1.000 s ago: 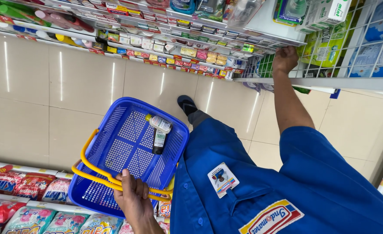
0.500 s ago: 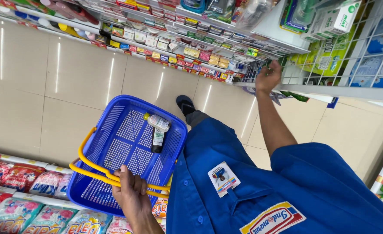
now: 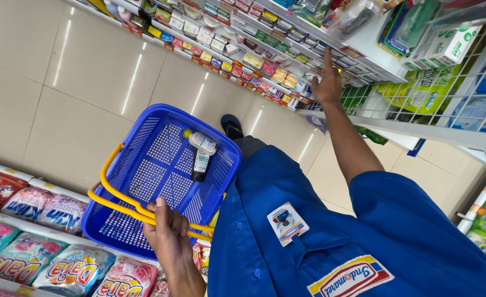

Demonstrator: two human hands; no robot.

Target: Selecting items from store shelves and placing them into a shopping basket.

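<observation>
Blue plastic makes up the shopping basket (image 3: 160, 181), in the lower left of the head view. The left hand (image 3: 168, 231) has its fingers wrapped tight round the yellow handles (image 3: 127, 201). Two small bottles (image 3: 201, 154) lie inside, near the basket's upper right edge. The right hand (image 3: 328, 82) reaches up to the shelf (image 3: 364, 44) in the upper right, with one finger pointing and the others curled in, holding nothing. This looks like the choosing step. Next, the hand needs to open and close around one pack.
</observation>
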